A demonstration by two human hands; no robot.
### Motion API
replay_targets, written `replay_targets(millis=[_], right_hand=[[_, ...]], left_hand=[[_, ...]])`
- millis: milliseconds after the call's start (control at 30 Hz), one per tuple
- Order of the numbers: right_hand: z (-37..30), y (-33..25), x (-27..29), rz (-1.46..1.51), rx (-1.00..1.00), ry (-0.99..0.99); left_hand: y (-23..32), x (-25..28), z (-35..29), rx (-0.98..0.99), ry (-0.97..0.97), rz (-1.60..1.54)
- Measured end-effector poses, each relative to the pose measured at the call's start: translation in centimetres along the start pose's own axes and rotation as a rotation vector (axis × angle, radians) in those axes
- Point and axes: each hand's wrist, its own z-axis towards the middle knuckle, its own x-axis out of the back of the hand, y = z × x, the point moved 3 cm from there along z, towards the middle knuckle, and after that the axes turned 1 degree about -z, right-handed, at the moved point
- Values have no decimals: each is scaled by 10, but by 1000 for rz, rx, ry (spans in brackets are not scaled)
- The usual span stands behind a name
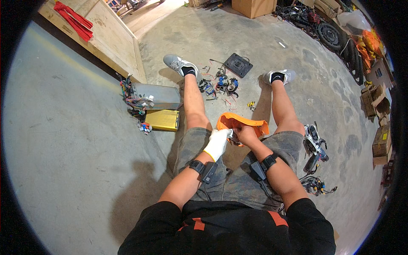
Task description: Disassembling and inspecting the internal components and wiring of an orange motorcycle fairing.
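Note:
An orange curved plastic cover (pixel 256 124) is held between my knees, above my lap. My left hand (pixel 218 143), in a white work glove, is closed at the cover's near left edge. My bare right hand (pixel 247 135) reaches to the inner side of the cover, its fingers bent and pressed together. Whatever the right fingertips hold is hidden by the hand. A small greyish part shows between the two hands, too small to name.
Blue and black connectors (pixel 225 86) with wire scraps lie between my feet, near a black square plate (pixel 238 65). Left stand a silver metal box (pixel 159 96) with wires and a yellow box (pixel 163 120). Right are a white-and-black part (pixel 312 137) and a cable bundle (pixel 315 185).

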Motion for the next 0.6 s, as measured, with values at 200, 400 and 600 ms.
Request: replay_targets(millis=[200,400,600], right_hand=[[-6,-1,4,-9,-64,6],[0,6,-5,113,-128,-109],[-4,2,4,321,-121,-116]], left_hand=[[8,-6,-8,-23,21,44],[15,-3,-8,36,-37,-100],[16,2,-3,9,8,-181]])
